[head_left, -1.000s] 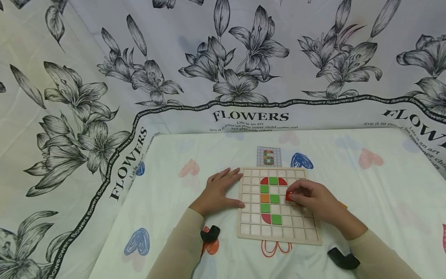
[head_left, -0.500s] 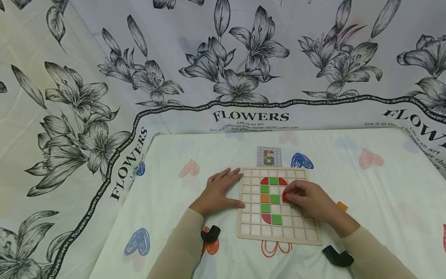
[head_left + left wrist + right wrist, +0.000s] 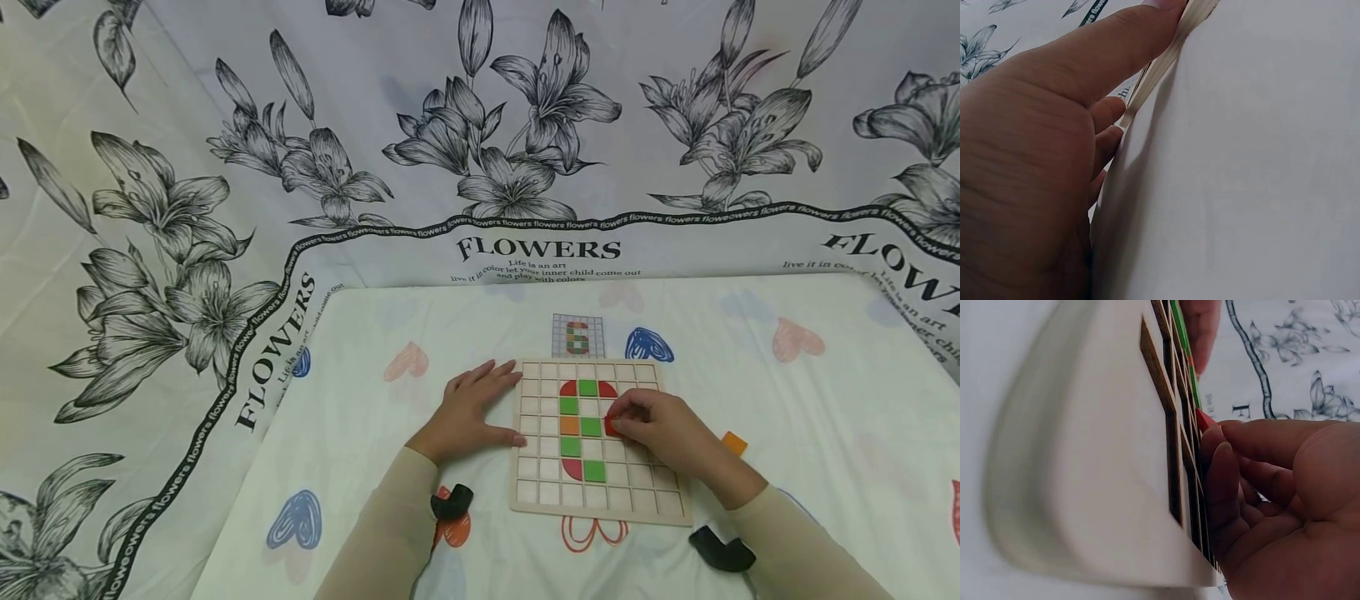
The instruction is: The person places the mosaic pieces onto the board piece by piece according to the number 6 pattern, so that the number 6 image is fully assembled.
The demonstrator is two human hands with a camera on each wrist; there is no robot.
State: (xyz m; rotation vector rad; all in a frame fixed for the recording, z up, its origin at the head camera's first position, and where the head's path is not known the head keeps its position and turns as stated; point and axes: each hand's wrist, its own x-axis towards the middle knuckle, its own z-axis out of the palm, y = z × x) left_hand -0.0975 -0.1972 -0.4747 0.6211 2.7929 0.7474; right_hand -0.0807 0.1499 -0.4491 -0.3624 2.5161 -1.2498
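Observation:
A square wooden grid board [image 3: 528, 493] lies in the middle of the head view. In its cells are several green square tiles, an orange tile [image 3: 570, 426] and red rounded-corner tiles. My right hand [image 3: 671, 437] pinches a red tile [image 3: 611, 427] between thumb and fingers, over the cell right of the middle green tile [image 3: 591, 427]. How far that tile sits in the cell cannot be told; the fingers cover part of it. At the board's left edge rests my left hand [image 3: 463, 421], thumb and fingers spread, fingertips touching the wooden rim [image 3: 1166, 62].
Behind the board lies a small card [image 3: 558, 340] printed with a coloured grid figure. A loose orange tile [image 3: 734, 444] lies on the cloth right of the board, beside my right wrist. A flower-printed cloth [image 3: 525, 183] hangs behind the table.
My right hand has moved slightly left with the red tile, up to the middle green tile. The loose orange tile now shows more fully. My left hand stays in place.

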